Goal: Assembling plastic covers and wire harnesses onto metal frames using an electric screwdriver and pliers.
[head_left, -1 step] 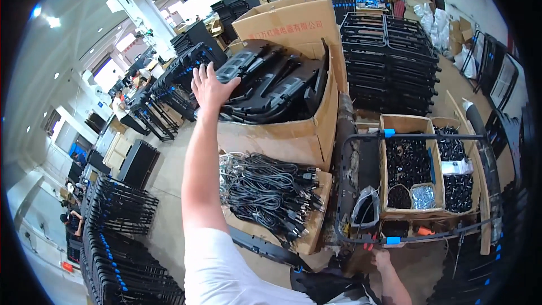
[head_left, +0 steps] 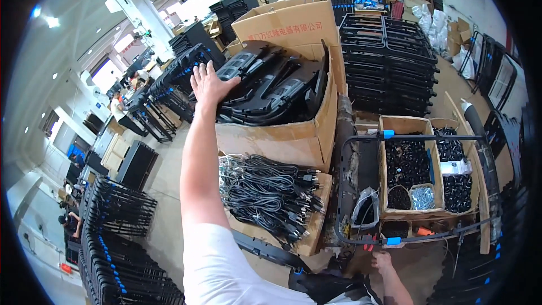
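My left hand [head_left: 211,86] reaches out with its fingers spread, over the left edge of a big cardboard box [head_left: 276,138]. Black plastic panels [head_left: 282,87] with vented parts fill that box. Whether the hand touches a panel, I cannot tell. Low on the right, my right hand [head_left: 383,260] has curled fingers, and anything inside them is hidden. It is just below the near bar of a black tubular frame [head_left: 418,238] with blue clips. A small red object [head_left: 368,243] is by that bar, close to the right fingertips.
Bundled black power cords [head_left: 271,195] lie on cardboard before the box. Under the frame, a divided carton [head_left: 415,213] holds small black parts and silver screws. Stacked black frames [head_left: 389,70] stand beyond; folded black stands [head_left: 121,248] line the left. People work in the background.
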The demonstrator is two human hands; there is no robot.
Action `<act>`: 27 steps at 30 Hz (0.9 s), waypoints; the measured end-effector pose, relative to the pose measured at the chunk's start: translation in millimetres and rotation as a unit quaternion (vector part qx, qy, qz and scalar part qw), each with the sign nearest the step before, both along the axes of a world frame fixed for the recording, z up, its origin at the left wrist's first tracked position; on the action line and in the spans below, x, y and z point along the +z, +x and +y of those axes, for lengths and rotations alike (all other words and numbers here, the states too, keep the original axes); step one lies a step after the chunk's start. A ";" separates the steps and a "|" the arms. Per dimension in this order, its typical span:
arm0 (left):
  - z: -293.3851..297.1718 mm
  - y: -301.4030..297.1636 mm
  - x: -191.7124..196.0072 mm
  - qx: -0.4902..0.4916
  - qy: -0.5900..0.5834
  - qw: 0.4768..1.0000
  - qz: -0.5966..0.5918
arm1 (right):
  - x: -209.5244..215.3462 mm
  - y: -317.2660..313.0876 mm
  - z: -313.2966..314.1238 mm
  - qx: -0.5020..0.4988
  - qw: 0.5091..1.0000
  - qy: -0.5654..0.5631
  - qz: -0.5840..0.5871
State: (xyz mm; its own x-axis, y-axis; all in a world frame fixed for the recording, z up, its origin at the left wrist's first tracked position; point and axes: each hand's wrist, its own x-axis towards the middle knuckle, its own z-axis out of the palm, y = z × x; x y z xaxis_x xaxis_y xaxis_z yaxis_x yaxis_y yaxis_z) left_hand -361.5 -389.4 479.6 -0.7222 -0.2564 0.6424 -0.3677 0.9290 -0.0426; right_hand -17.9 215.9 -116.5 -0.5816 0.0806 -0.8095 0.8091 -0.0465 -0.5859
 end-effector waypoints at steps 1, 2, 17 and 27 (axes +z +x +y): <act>-1.5 -20.0 6.5 0.018 0.021 0.996 -0.087 | 26.7 7.7 6.8 0.011 0.999 0.038 -0.016; 6.2 -39.4 7.6 0.022 0.043 0.985 -0.164 | 33.0 22.5 21.4 0.009 0.999 0.049 -0.002; 33.3 23.5 53.1 -0.121 -0.085 0.987 -0.062 | 335.2 -1.2 -21.6 0.495 0.847 0.133 0.141; 187.8 145.4 15.9 -0.589 -0.175 0.787 -0.056 | 578.0 -203.5 -27.9 0.341 0.389 0.570 0.638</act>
State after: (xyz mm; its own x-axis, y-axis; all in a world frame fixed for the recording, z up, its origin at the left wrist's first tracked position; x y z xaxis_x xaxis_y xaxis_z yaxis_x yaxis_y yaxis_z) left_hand -216.2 -201.7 495.5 -0.3843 0.8110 0.4412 0.7634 0.5479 -0.3422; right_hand -221.4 188.0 461.6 -0.6530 -0.5608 0.5091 -0.5777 0.8034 0.1441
